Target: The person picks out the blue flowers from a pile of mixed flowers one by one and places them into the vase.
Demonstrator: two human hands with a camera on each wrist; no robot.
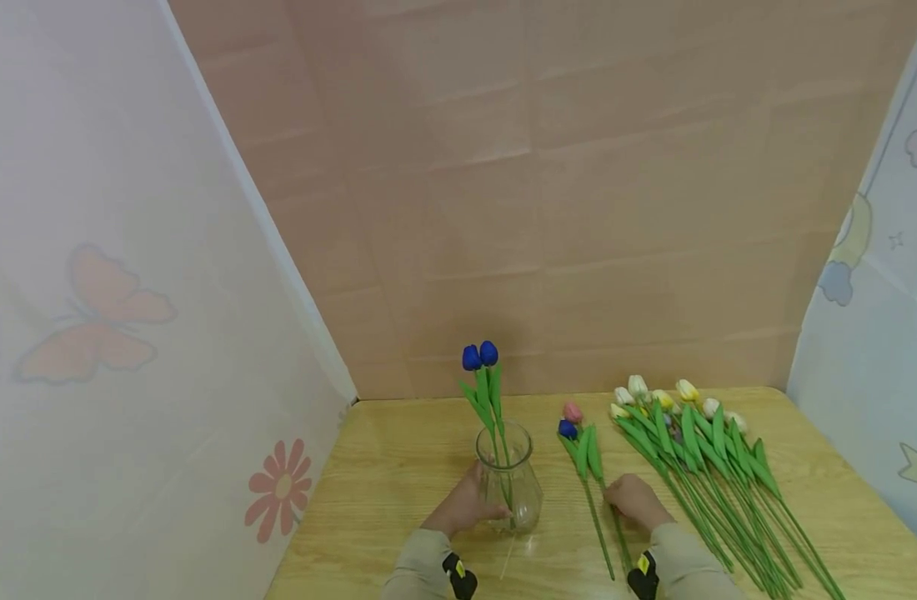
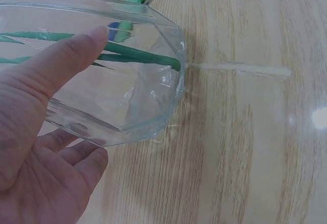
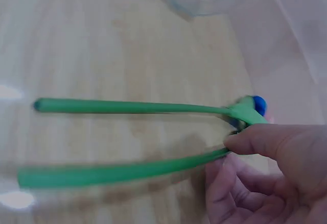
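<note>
A clear glass vase [image 1: 529, 492] stands upright with two blue tulips [image 1: 479, 356] in it, their stem ends at its base. My left hand [image 1: 469, 504] holds the vase from the left, thumb [image 2: 76, 55] across the near side and fingers around the other. To the right, a blue tulip [image 1: 568, 429] and a pink tulip [image 1: 573, 412] lie side by side. With thumb and fingers, my right hand [image 1: 638, 500] pinches the right-hand stem [image 3: 127, 173] of this pair, apparently the pink tulip's. The other stem [image 3: 133, 106] lies beside it, apart from the fingers.
A large spread of white and yellow tulips [image 1: 691, 450] covers the table's right side. The wooden table [image 1: 376, 467] meets a brown backdrop [image 1: 458, 250] behind, with printed cloths [image 1: 166, 250] at both sides. A pale strip [image 2: 245, 70] marks the tabletop before the vase.
</note>
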